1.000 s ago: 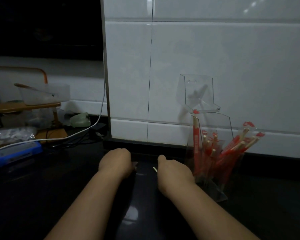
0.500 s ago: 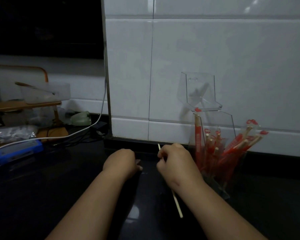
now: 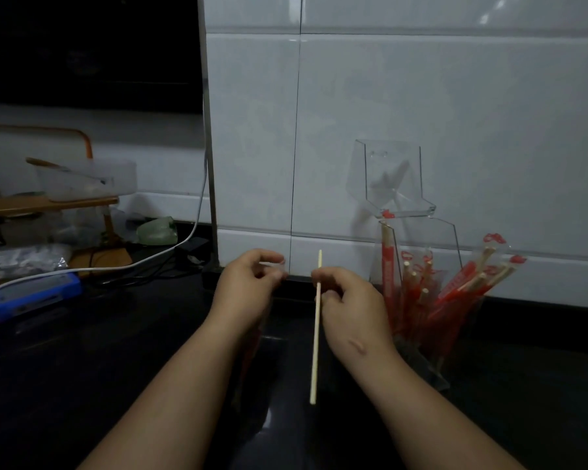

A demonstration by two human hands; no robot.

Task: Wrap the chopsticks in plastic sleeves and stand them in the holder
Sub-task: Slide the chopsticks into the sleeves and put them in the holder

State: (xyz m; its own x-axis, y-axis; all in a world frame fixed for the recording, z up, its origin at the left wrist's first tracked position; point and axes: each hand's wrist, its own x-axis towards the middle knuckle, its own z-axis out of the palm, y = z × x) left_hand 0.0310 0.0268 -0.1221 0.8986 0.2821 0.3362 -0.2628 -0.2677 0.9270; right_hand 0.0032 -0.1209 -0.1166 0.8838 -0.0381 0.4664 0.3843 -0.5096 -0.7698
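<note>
My right hand point(image 3: 348, 301) grips a bare pale chopstick point(image 3: 315, 347) near its upper third; the stick stands almost upright above the dark counter. My left hand point(image 3: 248, 286) pinches the mouth of a clear plastic sleeve point(image 3: 275, 263) between thumb and fingers, a short way left of the chopstick's top end. The sleeve's red-printed body hangs below my left wrist, mostly hidden. To the right stands a clear acrylic holder point(image 3: 418, 252) against the wall, with several chopsticks in red-printed sleeves point(image 3: 455, 286) leaning in it.
The white tiled wall point(image 3: 421, 113) rises just behind my hands. On the left lie a blue box point(image 3: 31, 293), a white cable point(image 3: 157, 256), a green object point(image 3: 158, 230) and a wooden rack point(image 3: 48, 201) carrying a plastic tub.
My right hand lifted the chopstick off the counter and turned it nearly upright. My left hand rose from the counter, bringing the sleeve's mouth up beside the stick.
</note>
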